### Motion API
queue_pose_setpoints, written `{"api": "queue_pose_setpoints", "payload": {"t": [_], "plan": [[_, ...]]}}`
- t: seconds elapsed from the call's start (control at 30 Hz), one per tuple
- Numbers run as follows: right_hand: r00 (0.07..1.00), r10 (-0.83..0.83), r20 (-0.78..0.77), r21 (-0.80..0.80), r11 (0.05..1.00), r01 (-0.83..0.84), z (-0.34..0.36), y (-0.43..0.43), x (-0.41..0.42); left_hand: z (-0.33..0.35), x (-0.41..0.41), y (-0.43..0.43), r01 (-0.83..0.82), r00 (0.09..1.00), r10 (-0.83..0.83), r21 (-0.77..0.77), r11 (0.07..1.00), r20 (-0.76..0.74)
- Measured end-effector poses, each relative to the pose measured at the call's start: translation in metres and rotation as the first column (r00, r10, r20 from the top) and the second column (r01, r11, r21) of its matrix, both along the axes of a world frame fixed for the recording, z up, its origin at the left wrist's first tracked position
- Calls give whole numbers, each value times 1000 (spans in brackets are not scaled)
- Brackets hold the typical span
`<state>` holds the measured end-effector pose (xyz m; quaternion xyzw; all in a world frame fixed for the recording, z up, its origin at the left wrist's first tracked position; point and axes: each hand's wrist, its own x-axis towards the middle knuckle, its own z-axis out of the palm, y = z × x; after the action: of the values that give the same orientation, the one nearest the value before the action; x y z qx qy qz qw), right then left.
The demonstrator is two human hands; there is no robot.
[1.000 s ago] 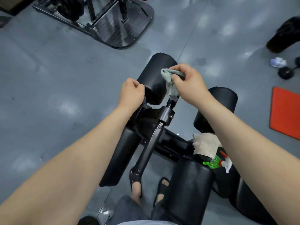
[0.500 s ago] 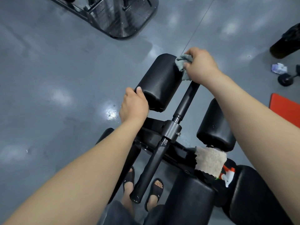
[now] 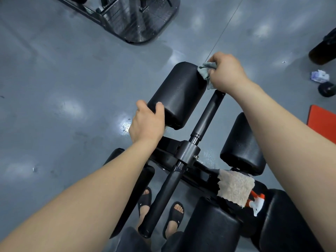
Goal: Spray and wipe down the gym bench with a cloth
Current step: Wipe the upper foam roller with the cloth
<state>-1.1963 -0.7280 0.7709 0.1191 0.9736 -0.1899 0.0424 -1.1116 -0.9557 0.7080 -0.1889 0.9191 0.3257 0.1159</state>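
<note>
Head view, the only view supplied. The person stands over the leg-roller end of the gym bench (image 3: 214, 226), which fills the lower centre and right of the frame. The right hand (image 3: 227, 71) is clenched round a bunched grey cloth (image 3: 206, 71), held at the top of the black centre post (image 3: 209, 113) and pressed against the inner end of the far left roller pad (image 3: 180, 93). The left hand (image 3: 147, 122) grasps the near end of that same pad, fingers curled over its edge, apparently to steady it. A beige towel (image 3: 234, 188) lies draped over the frame below the right roller pad (image 3: 241, 144), and the white-and-orange head of a spray bottle (image 3: 257, 202) shows just beside it, wedged between the pads; its body is hidden. Assessment: wiping is under way at the post and pad junction. Hazards noted: the cloth is wadded small, so it may skip parts of the surface; the pad may turn under the wiping pressure if the left grip slackens; a glossy, apparently wet patch on the floor (image 3: 125, 125) lies close to the open sandals (image 3: 174, 215), a slip risk; a forearm sweep could dislodge the towel or the bottle.
</note>
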Motion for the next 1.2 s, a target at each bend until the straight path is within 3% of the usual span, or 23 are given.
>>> {"api": "queue_pose_setpoints", "payload": {"t": [0.33, 0.67, 0.93, 1.2], "plan": [[998, 34, -59, -28, 999, -36, -6, 5, 3, 3, -2, 2, -44, 999, 44, -7, 999, 7], [991, 77, -107, 10, 997, -77, 5, -10, -7, 4, 0, 1, 16, 1000, -15, -24, 1000, 8], [980, 174, 98, 95, 979, -183, 7, -31, -14, 3, 0, 1, 17, 1000, -17, -8, 1000, -20], [943, 309, 122, 115, 940, -322, 10, -52, 4, 1, 0, -1, 0, 999, 0, 4, 1000, -42]]}}
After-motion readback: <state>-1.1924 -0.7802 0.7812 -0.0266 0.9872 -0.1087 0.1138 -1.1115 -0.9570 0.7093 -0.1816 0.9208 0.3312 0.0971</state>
